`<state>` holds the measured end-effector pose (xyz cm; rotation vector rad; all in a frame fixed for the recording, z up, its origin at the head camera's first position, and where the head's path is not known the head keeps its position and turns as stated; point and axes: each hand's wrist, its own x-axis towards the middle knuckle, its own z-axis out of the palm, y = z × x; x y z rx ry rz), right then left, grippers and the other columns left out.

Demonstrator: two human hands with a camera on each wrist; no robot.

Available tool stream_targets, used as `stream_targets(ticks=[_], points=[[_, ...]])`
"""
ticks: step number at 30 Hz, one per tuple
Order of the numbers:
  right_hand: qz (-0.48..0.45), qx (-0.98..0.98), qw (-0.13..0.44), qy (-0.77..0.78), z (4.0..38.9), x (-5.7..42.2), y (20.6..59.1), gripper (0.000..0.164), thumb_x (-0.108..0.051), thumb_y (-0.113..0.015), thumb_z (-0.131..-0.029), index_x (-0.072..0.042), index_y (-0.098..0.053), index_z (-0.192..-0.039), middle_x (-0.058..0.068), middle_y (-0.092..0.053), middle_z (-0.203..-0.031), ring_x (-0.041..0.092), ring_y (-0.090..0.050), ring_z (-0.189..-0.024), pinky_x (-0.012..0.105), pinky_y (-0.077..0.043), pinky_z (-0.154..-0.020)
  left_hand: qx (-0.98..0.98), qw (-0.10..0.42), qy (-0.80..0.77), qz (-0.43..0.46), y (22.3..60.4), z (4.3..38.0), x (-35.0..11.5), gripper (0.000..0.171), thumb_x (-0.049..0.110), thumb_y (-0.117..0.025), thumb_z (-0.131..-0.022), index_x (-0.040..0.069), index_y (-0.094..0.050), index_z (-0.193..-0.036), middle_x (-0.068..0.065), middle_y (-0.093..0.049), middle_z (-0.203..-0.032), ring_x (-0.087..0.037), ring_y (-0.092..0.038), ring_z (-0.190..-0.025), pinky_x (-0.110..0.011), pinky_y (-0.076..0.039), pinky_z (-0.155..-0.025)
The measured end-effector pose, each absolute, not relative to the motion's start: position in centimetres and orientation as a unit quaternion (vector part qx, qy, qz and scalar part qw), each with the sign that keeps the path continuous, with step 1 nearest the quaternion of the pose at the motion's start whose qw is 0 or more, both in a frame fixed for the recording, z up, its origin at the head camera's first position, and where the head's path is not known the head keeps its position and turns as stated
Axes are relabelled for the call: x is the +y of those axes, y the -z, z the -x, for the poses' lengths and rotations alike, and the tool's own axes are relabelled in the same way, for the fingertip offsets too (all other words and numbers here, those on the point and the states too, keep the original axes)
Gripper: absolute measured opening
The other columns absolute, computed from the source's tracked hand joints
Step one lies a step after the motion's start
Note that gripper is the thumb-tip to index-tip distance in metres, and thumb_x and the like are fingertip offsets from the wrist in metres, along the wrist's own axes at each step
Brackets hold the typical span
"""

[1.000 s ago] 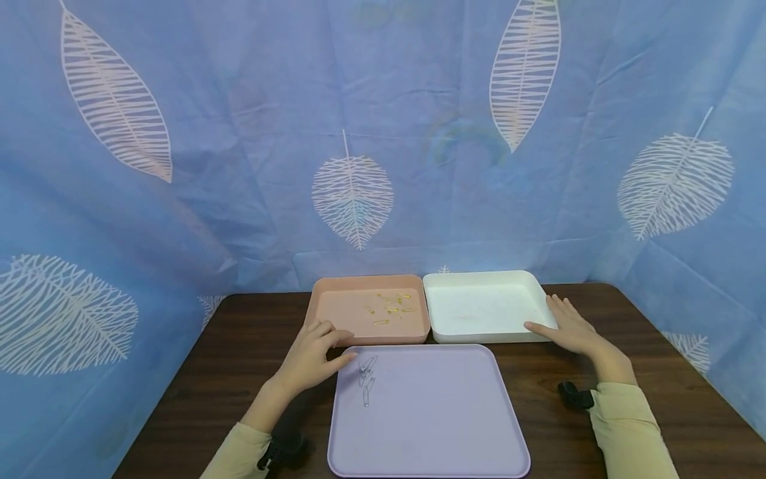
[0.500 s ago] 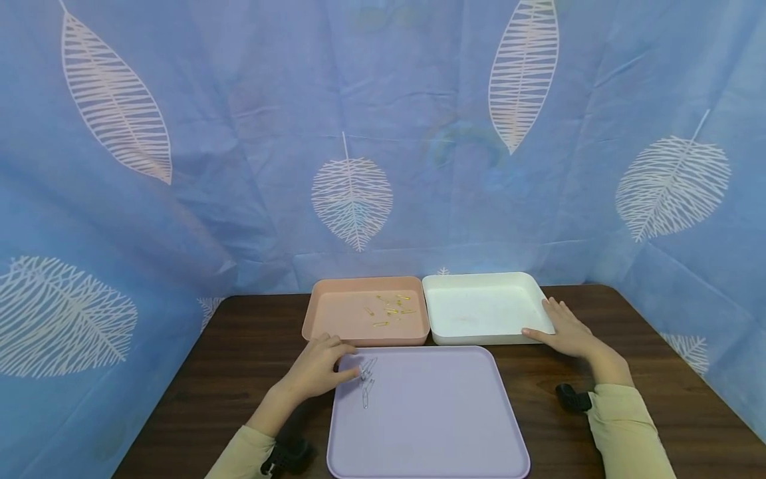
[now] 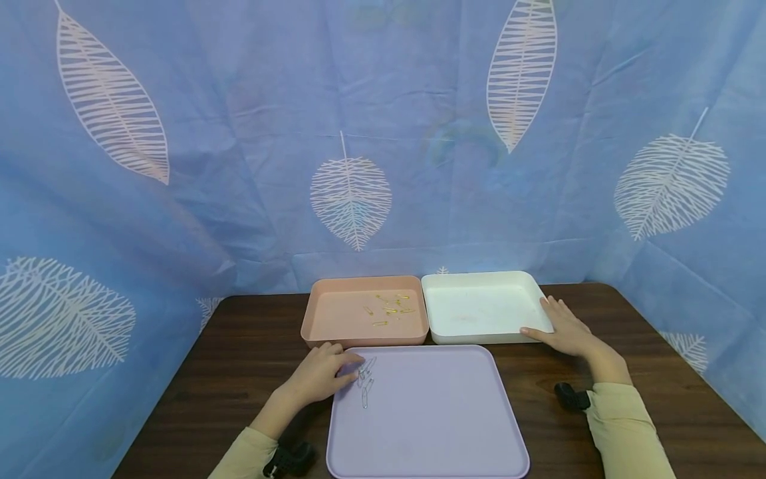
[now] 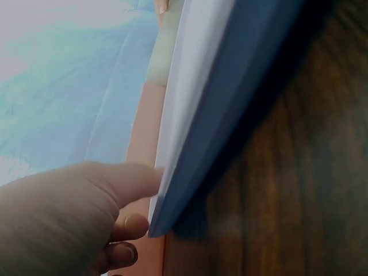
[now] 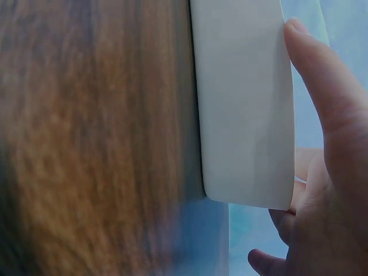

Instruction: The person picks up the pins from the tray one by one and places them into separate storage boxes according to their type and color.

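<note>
Several silver safety pins [image 3: 366, 392] lie in the upper left corner of the lilac tray [image 3: 437, 412]. My left hand [image 3: 317, 374] reaches over that corner, thumb and index fingertips right at the pins with a gap between them. In the left wrist view the thumb extends over the tray rim [image 4: 178, 155], and the pins are hidden. My right hand [image 3: 568, 329] rests at the front right corner of the white tray [image 3: 479, 337]. Its thumb lies on the front rim and its fairly straight fingers are along the right side, as the right wrist view also shows.
Left of the white tray stands a peach tray [image 3: 335, 316] holding several gold safety pins [image 3: 391, 311]. All three trays sit close together on a dark wooden table [image 3: 239, 346]. Behind it hangs a blue leaf-patterned cloth [image 3: 263, 166].
My left hand has come down and slightly towards me, from over the peach tray's front edge to the silver pins. The right hand has stayed on the white tray.
</note>
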<state>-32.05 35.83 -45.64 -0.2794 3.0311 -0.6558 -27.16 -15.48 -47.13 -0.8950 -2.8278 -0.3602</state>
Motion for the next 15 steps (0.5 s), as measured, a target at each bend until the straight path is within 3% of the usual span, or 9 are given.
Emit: stream_targets(ticks=[7,15], points=[[0.09,0.973,0.014,0.21,32.0,35.73,45.62,0.105,-0.055,-0.061,-0.088,0.012,-0.011,-0.151,0.04,-0.009,-0.154,0.057,-0.006,-0.143,0.079,-0.011,-0.106,-0.947,0.078,0.12,0.288,47.35,27.05,-15.4,0.021,0.029,-0.074,-0.086,0.025,-0.074,-0.107,0.009,-0.049,-0.077,-0.007,-0.034,-0.071,-0.023,-0.028,-0.066],[0.087,0.973,0.018,0.211,31.87,35.77,45.52,0.104,-0.056,-0.059,-0.089,0.012,-0.011,-0.151,0.039,-0.008,-0.155,0.057,-0.004,-0.144,0.08,-0.011,-0.105,-0.943,0.082,0.129,0.294,47.24,27.06,-15.34,0.01,0.023,-0.077,-0.083,0.024,-0.072,-0.092,0.008,-0.056,-0.084,-0.008,-0.04,-0.076,-0.024,-0.034,-0.068]])
